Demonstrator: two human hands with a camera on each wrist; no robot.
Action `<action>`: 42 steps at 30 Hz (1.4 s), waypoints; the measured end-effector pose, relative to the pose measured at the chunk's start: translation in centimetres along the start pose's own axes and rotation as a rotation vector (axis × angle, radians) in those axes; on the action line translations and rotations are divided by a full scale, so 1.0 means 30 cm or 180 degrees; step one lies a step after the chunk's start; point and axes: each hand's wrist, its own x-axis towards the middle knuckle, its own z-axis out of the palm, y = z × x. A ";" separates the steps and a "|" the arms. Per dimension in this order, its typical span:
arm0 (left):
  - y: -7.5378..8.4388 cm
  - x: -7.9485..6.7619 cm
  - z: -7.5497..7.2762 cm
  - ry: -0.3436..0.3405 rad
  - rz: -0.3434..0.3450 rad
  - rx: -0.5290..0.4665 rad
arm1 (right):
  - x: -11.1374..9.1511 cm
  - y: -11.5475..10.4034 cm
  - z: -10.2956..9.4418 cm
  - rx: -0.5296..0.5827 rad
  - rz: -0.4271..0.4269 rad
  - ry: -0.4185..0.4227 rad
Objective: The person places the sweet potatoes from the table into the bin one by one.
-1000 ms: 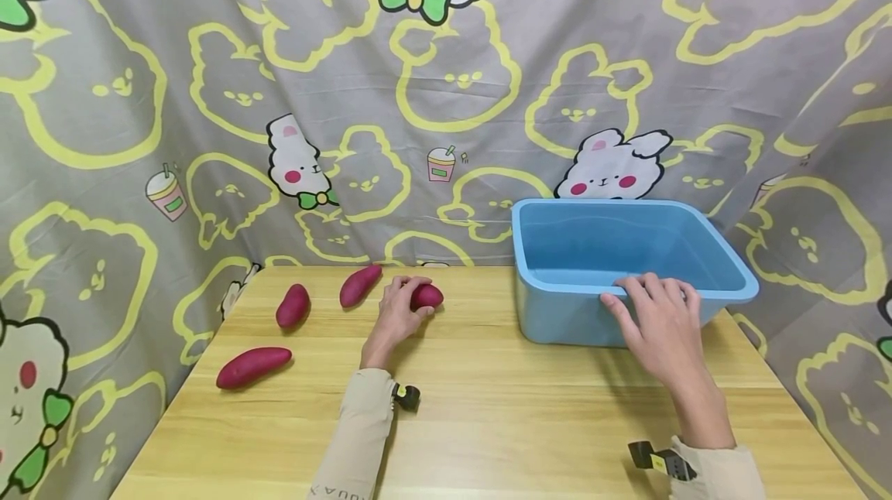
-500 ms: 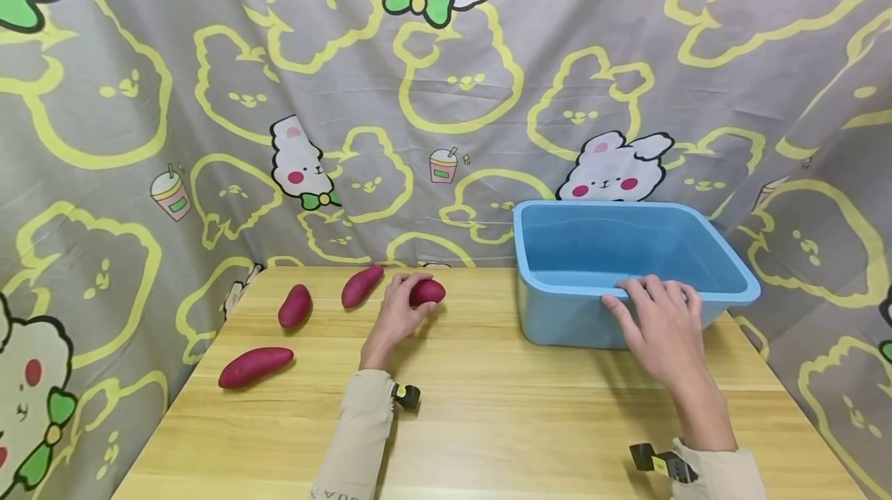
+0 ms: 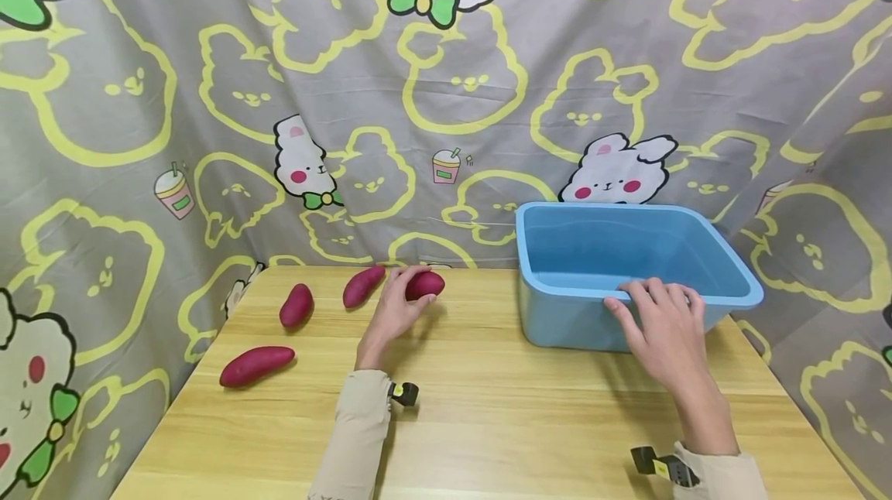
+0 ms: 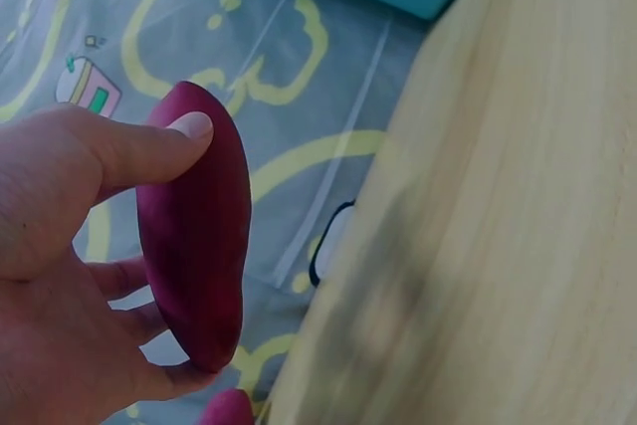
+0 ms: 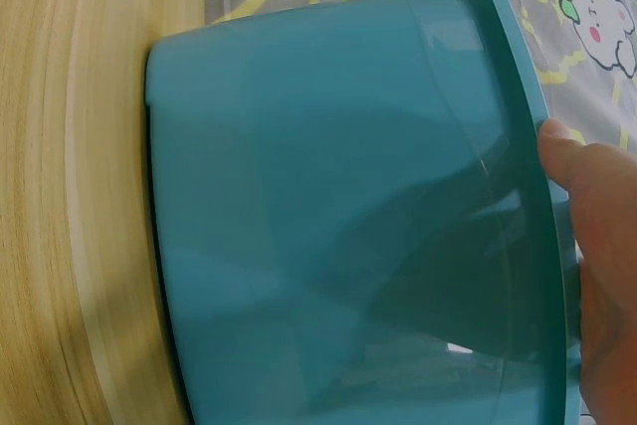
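My left hand [image 3: 390,314] grips a purple-red sweet potato [image 3: 428,285] just above the back of the wooden table. In the left wrist view, its thumb presses one side of that sweet potato [image 4: 199,236] while the fingers curl behind it. At the right, my right hand [image 3: 665,333] holds the near rim of a blue plastic tub [image 3: 567,320]. The fingers reach over the rim and the thumb lies on its outer side. The right wrist view shows the tub's outer wall [image 5: 299,196] and my thumb at the rim.
Left of my left hand, three more sweet potatoes lie on the table [image 3: 474,422]: one near the back edge [image 3: 363,287], one further left [image 3: 296,306] and a longer one nearer me [image 3: 257,366]. A patterned grey curtain [image 3: 474,43] hangs behind.
My left hand has raised the sweet potato slightly off the table, moving a little toward the back. The right hand keeps its place on the tub's rim.
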 end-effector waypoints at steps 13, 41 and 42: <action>0.029 -0.006 -0.022 -0.0010 -0.0108 -0.0124 | -0.002 -0.002 -0.001 0.0006 -0.0003 -0.0011; 0.076 -0.005 -0.063 0.0151 0.0082 -0.0305 | -0.004 -0.004 -0.002 0.0023 0.0003 0.0019; 0.077 -0.005 -0.065 0.0158 0.0096 -0.0316 | -0.003 -0.004 -0.002 0.0022 0.0003 0.0019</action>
